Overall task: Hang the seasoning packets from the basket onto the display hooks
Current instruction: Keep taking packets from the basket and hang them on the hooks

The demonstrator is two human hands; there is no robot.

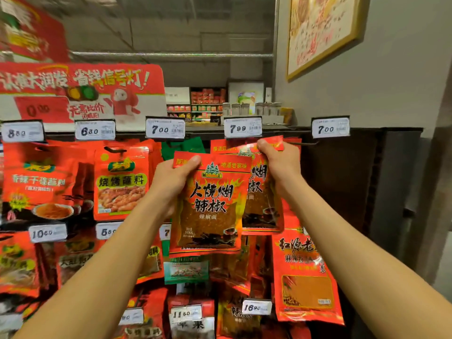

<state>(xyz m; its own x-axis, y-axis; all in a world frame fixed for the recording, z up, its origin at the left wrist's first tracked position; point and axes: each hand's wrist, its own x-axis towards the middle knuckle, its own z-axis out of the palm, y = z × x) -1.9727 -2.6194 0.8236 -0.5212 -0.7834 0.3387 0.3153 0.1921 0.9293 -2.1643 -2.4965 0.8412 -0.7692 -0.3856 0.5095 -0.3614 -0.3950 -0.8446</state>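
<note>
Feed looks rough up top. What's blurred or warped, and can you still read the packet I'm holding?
Head view: the red banner and ceiling smear with motion blur; wide-angle bending curves the edges. The packet in the left hand is sharp, print legible. The right hand grips a second packet. Lighting is even, with no strong glare.

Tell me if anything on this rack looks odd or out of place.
One thing: green packets sit behind the 7.00 tag, among otherwise red packs. Nothing looks spilled or torn. The hook right of the right hand looks bare.
</note>
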